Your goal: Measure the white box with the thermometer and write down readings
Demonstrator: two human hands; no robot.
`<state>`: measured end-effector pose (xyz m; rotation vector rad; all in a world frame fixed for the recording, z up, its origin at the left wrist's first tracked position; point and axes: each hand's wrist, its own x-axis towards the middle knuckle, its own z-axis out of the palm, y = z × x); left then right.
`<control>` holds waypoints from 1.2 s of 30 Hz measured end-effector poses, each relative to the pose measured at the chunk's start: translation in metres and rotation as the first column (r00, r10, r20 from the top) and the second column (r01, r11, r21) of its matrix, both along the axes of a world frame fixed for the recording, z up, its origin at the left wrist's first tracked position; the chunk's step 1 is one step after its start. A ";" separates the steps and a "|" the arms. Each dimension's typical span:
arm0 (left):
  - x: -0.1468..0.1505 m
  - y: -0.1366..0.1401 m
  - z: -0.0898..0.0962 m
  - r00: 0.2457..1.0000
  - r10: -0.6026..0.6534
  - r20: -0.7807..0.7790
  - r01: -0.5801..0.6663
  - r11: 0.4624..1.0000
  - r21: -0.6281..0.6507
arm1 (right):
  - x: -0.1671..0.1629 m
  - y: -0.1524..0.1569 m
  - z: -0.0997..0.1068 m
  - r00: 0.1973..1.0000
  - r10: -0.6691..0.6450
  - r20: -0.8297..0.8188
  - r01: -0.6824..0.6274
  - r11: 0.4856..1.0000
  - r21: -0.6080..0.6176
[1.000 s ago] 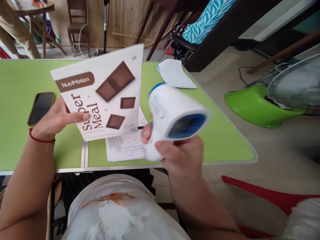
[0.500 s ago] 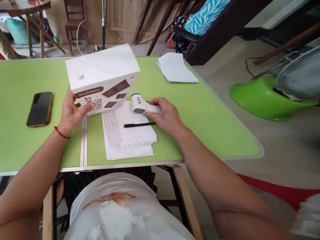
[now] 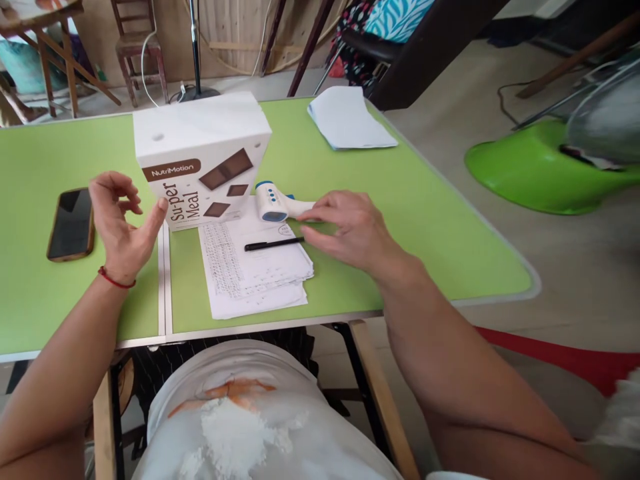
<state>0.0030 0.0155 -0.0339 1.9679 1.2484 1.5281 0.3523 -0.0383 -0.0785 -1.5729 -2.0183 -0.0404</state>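
Note:
A white NutriMotion Super Meal box (image 3: 203, 157) stands upright on the green table. My left hand (image 3: 123, 223), with a red cord at the wrist, is beside its left side; the fingers are spread and it holds nothing. The white and blue infrared thermometer (image 3: 273, 202) lies just right of the box, partly over the papers. My right hand (image 3: 345, 227) is at its handle end with thumb and fingers apart, the fingertips close to or touching the handle. Below lies a black pen (image 3: 273, 245) on a stack of written sheets (image 3: 250, 280).
A phone (image 3: 71, 225) in a brown case lies on the table's left part. Folded white papers (image 3: 350, 120) rest near the far right corner. Beyond the right edge sits a green plastic seat (image 3: 530, 170). A wooden chair (image 3: 140, 50) stands behind the table.
My left hand has let go of the box and drawn left; the box now stands upright on the table. My right hand has loosened from the thermometer, which lies down.

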 end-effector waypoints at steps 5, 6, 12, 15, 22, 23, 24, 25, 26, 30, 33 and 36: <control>0.007 -0.014 0.002 0.909 -0.294 -0.296 0.305 0.952 -0.009 | 0.003 -0.016 -0.002 0.967 0.153 0.206 -0.124 0.981 -0.148; 0.010 -0.014 0.000 0.849 -0.382 -0.366 0.399 0.916 -0.032 | 0.004 -0.017 -0.004 0.964 0.164 0.210 -0.135 0.980 -0.146; 0.022 -0.010 -0.019 0.569 -0.565 -0.598 0.651 0.754 -0.093 | -0.016 -0.031 -0.004 0.969 0.005 -0.245 0.023 0.993 0.113; 0.024 -0.009 -0.024 0.514 -0.620 -0.593 0.722 0.686 -0.092 | -0.045 -0.045 -0.001 0.731 0.085 -0.677 0.026 0.988 0.152; 0.025 -0.011 -0.030 0.402 -0.713 -0.574 0.772 0.601 -0.207 | -0.092 -0.075 0.003 0.578 -0.013 -0.816 -0.170 0.976 -0.137; 0.025 -0.012 -0.030 0.391 -0.724 -0.569 0.773 0.594 -0.224 | -0.095 -0.077 0.003 0.612 -0.043 -0.790 -0.140 0.977 -0.161; 0.026 -0.013 -0.030 0.381 -0.732 -0.564 0.773 0.588 -0.241 | -0.097 -0.077 0.003 0.639 -0.064 -0.766 -0.112 0.978 -0.174; 0.026 -0.013 -0.031 0.372 -0.740 -0.560 0.771 0.582 -0.257 | -0.099 -0.078 0.003 0.661 -0.073 -0.747 -0.091 0.980 -0.177; 0.027 -0.014 -0.030 0.362 -0.747 -0.557 0.770 0.577 -0.273 | -0.100 -0.078 0.002 0.679 -0.071 -0.731 -0.081 0.982 -0.170; 0.028 -0.014 -0.030 0.341 -0.768 -0.542 0.762 0.564 -0.319 | -0.100 -0.078 -0.003 0.722 -0.001 -0.692 -0.119 0.985 -0.126; 0.028 -0.014 -0.029 0.343 -0.775 -0.530 0.752 0.565 -0.339 | -0.098 -0.079 -0.007 0.720 0.031 -0.693 -0.152 0.982 -0.114; 0.028 -0.014 -0.029 0.341 -0.780 -0.525 0.745 0.565 -0.355 | -0.097 -0.079 -0.008 0.731 0.043 -0.681 -0.174 0.977 -0.126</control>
